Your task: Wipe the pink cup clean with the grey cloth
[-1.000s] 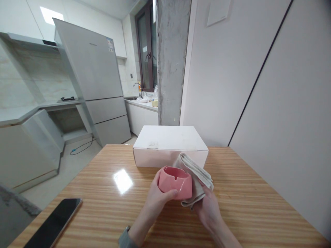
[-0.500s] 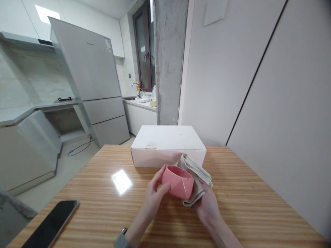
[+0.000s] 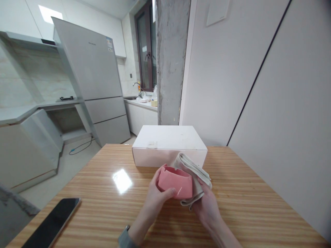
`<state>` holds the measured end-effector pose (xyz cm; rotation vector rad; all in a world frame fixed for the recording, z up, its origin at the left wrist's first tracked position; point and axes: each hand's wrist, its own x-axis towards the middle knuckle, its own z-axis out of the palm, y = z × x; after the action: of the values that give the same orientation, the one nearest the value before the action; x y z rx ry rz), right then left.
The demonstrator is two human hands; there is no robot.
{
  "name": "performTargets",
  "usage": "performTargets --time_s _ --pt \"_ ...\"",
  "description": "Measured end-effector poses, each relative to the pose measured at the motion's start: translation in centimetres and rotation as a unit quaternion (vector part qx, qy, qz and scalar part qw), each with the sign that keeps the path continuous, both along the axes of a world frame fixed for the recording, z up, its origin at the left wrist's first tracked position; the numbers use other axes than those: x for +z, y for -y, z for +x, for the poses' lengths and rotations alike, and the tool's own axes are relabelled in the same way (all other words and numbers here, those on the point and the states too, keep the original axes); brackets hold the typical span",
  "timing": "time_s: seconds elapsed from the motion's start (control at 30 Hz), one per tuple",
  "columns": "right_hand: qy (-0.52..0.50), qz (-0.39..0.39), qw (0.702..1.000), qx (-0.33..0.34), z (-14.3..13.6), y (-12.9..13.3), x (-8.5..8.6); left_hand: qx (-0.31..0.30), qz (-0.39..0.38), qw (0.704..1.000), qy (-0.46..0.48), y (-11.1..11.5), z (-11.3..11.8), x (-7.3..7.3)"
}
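Note:
A pink faceted ashtray (image 3: 176, 184) with notches in its rim is held up above the table, tilted so part of its inside shows. My left hand (image 3: 157, 191) grips it from the left, thumb across the near face and fingers behind. Against the ashtray's right side lies a folded light grey cloth (image 3: 195, 172). My right hand (image 3: 207, 201) is closed on that cloth from the right and below; some of its fingers are hidden by the folds.
Just beyond my hands a white cardboard box (image 3: 169, 137) stands on the wood-grained table (image 3: 248, 199). A dark phone (image 3: 53, 224) lies at the near left. A fridge (image 3: 90, 69) and a concrete pillar (image 3: 170, 62) rise behind the table, with a white wall to the right.
The ashtray has turned in my left hand and shifted slightly left, so its rim notches face differently. My left thumb lies further across its near face. The cloth stays against its right side.

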<state>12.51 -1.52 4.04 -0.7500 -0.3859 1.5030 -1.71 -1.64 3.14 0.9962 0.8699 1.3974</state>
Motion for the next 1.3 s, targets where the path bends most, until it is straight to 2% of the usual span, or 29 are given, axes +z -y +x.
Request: performTargets --time_s 0.1,0.2,0.3,0.43,0.5,0.63,0.73,0.87,1.03,1.2,1.3 --pt "-0.006 0.000 1.000 -0.012 -0.2 0.0 -0.4 0.051 -0.015 0.998 -0.036 0.1 0.3 0.3" --pt "-0.019 0.021 0.999 -0.018 -0.4 -0.1 -0.9 0.067 -0.023 0.996 -0.050 0.2 0.5 0.3" --pt "-0.011 0.022 0.999 -0.041 -0.2 -0.4 -1.5 0.048 -0.031 0.998 -0.027 0.0 0.4 -0.5" --pt "0.000 0.016 0.997 -0.080 0.4 -1.0 -2.1 -0.019 -0.008 0.999 0.042 -0.6 -0.3 -1.4" --pt "-0.005 0.017 0.997 -0.073 0.5 -1.0 -1.8 -0.027 0.009 0.999 0.020 -0.7 -0.6 -1.5" --pt "-0.024 0.012 0.999 -0.020 0.0 -0.5 -0.6 0.017 0.019 1.000 -0.013 -0.6 -0.5 -1.2" --pt "-0.026 0.003 1.000 0.009 -0.4 -0.2 -0.1 -0.004 -0.002 1.000 0.031 -0.5 -0.2 -1.1" --pt "-0.011 -0.017 1.000 -0.007 -0.2 -0.2 0.0 -0.030 -0.011 0.999 0.044 -0.6 0.2 -1.5" --pt "-0.010 -0.039 0.999 -0.020 0.0 -0.3 -0.6 0.028 -0.023 0.999 0.004 -0.9 0.2 -1.7" --pt "-0.025 0.010 0.999 -0.030 -0.4 -0.3 -1.1 0.057 -0.035 0.997 -0.039 -0.5 0.4 -1.0" --pt "-0.026 0.019 0.999 -0.038 -0.6 -0.2 -1.3 0.079 -0.019 0.995 -0.055 -0.1 0.7 -1.2"
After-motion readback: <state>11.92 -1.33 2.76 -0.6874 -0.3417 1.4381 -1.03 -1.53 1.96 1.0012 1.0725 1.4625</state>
